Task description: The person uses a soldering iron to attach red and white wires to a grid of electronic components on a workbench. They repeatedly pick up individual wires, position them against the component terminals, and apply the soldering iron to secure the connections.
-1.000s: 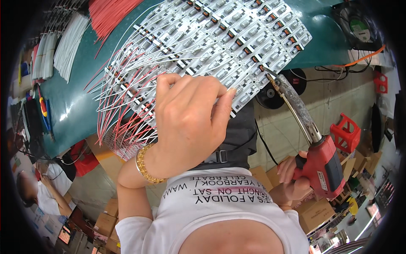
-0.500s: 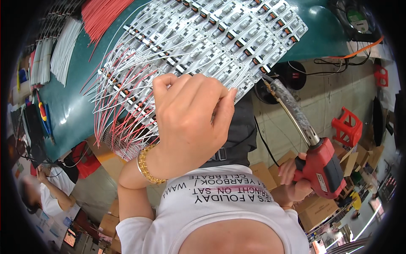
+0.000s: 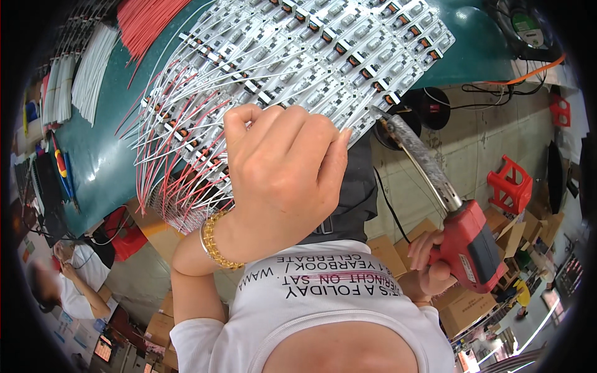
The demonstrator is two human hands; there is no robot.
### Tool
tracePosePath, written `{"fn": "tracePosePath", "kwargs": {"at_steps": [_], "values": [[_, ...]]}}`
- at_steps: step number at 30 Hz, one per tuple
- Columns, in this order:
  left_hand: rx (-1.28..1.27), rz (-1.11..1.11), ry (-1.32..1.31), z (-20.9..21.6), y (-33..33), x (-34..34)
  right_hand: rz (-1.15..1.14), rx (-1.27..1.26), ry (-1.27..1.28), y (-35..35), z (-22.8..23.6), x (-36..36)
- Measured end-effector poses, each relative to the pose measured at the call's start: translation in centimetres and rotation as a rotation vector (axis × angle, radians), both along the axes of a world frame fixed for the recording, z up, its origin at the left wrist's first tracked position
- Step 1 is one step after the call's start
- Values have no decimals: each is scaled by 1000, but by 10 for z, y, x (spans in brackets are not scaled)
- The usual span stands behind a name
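Observation:
My left hand (image 3: pixel 280 165) is closed with curled fingers over the near part of a large silver panel of circuit boards (image 3: pixel 305 87). Whatever its fingers pinch is hidden beneath it. Red and white wires (image 3: pixel 177 180) fan out from the panel's left side, many with loose ends. At right, my right hand (image 3: pixel 431 264) grips the red handle of a soldering gun (image 3: pixel 472 248). The gun's long, worn metal barrel slants up to the left. Its dark tip is over or against the panel's right near edge, right of my left fingers; contact is unclear.
Bundles of red wires (image 3: pixel 146 28) and white wires (image 3: pixel 93 78) lie on the green tabletop (image 3: pixel 102 161), with screwdriver-like tools (image 3: pixel 64 171) at left. A black round spool (image 3: pixel 528 28) sits far right. A red stool (image 3: pixel 510 184) and cardboard boxes (image 3: pixel 466 311) stand on the floor. Another person (image 3: pixel 81 273) sits at left.
The soldering gun has shifted slightly left, bringing its tip farther over the panel's edge. My left hand stays almost in place.

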State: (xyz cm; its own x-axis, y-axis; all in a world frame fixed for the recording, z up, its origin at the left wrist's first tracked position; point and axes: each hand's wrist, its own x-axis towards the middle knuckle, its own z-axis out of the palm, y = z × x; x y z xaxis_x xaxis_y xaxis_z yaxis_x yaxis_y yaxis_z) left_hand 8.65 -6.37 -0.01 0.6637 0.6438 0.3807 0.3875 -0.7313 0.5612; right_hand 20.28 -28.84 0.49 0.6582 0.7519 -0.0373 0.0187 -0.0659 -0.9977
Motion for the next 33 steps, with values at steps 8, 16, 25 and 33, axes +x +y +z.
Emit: {"fn": "tracePosePath", "kwargs": {"at_steps": [8, 16, 25, 33], "values": [[22, -3, -5, -1, 0, 1, -11, -1, 13, 2, -1, 2], [54, 69, 51, 24, 7, -20, 33, 170, 69, 27, -7, 14], [25, 679, 170, 3, 185, -182, 53, 228, 92, 49, -15, 30], [491, 478, 302, 11, 190, -149, -43, 207, 38, 66, -16, 34]]}}
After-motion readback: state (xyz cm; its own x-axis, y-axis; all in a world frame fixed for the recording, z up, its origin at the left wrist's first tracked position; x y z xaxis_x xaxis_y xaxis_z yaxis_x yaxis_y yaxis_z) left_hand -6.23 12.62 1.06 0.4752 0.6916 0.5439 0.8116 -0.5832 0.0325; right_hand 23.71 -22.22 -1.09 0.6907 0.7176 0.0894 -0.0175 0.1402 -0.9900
